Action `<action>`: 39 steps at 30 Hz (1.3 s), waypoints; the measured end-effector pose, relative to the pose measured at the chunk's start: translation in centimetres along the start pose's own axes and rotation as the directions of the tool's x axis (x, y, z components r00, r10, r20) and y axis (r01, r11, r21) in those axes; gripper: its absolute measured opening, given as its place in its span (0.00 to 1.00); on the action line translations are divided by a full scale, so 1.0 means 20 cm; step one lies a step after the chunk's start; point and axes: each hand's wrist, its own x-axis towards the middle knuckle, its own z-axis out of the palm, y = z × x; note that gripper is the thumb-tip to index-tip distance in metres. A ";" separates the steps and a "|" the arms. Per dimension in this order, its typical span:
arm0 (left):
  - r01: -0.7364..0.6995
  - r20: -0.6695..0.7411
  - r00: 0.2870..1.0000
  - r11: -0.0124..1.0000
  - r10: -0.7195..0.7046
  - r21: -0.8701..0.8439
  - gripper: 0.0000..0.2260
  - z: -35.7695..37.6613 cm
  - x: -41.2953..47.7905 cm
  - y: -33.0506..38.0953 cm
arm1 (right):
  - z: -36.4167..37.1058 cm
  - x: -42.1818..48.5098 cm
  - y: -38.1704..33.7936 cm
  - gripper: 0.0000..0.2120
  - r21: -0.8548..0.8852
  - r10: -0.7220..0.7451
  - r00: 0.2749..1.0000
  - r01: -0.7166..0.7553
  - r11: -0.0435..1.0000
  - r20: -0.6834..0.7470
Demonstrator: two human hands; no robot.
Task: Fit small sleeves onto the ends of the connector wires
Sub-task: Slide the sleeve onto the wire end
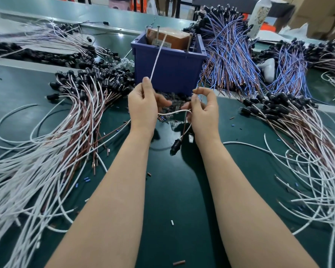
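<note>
- While our left hand [143, 107] pinched the white wire [156, 60] upright and our right hand [204, 113] pinched the brown wire [184, 125], the connector [175, 147] hung below them, over the surface [172, 194].
- We saw no sleeve at either tip; a tiny one could have dropped among the scattered offcuts [172, 222].
- The connector's weight could have tugged a wire free.
</note>
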 end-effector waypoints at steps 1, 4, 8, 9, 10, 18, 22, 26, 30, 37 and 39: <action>0.001 0.002 1.000 1.000 -0.001 0.002 0.18 0.00 0.00 0.00 | 0.00 0.00 0.00 0.08 0.002 0.004 1.000 -0.004 1.000 0.003; 0.028 -0.024 0.999 0.999 -0.029 -0.029 0.14 0.00 0.01 0.00 | 0.00 0.00 0.00 0.08 0.002 0.007 1.000 -0.007 1.000 0.018; 0.004 -0.064 0.998 1.000 -0.004 -0.005 0.10 0.00 0.00 0.01 | 0.00 0.00 -0.01 0.08 -0.049 -0.022 1.000 0.022 0.999 0.008; -0.023 -0.071 0.997 1.000 0.024 0.015 0.09 0.01 -0.01 0.01 | 0.00 -0.01 -0.01 0.09 -0.052 -0.034 0.999 0.034 0.998 0.002; -0.052 -0.078 0.995 0.997 0.056 0.050 0.08 0.01 -0.02 0.01 | 0.00 -0.01 -0.01 0.09 -0.055 -0.048 0.999 0.048 0.997 -0.004; -0.157 -0.087 0.978 0.945 0.189 0.287 0.10 0.00 -0.02 0.00 | 0.00 -0.01 0.00 0.12 -0.067 -0.079 0.994 0.074 0.995 -0.073; -0.245 -0.005 0.965 0.904 0.264 0.351 0.07 0.02 -0.05 0.00 | 0.00 0.00 -0.01 0.13 -0.118 -0.100 0.985 0.084 0.989 -0.139; -0.335 0.080 0.938 0.816 0.338 0.471 0.09 0.04 -0.08 0.00 | 0.01 -0.02 -0.01 0.10 -0.165 -0.190 0.968 0.163 0.973 -0.166; -0.269 0.028 0.957 0.843 0.290 0.466 0.16 0.02 -0.06 -0.01 | 0.02 -0.04 -0.02 0.17 -0.226 -0.240 0.966 0.214 0.950 -0.095; -0.233 0.038 0.968 0.830 0.248 0.507 0.19 0.03 -0.05 -0.03 | 0.03 -0.05 -0.03 0.22 -0.220 -0.213 0.975 0.196 0.956 -0.056; -0.230 0.083 0.972 0.838 0.218 0.495 0.19 0.03 -0.05 -0.03 | 0.03 -0.04 -0.03 0.19 -0.198 -0.191 0.980 0.175 0.964 -0.065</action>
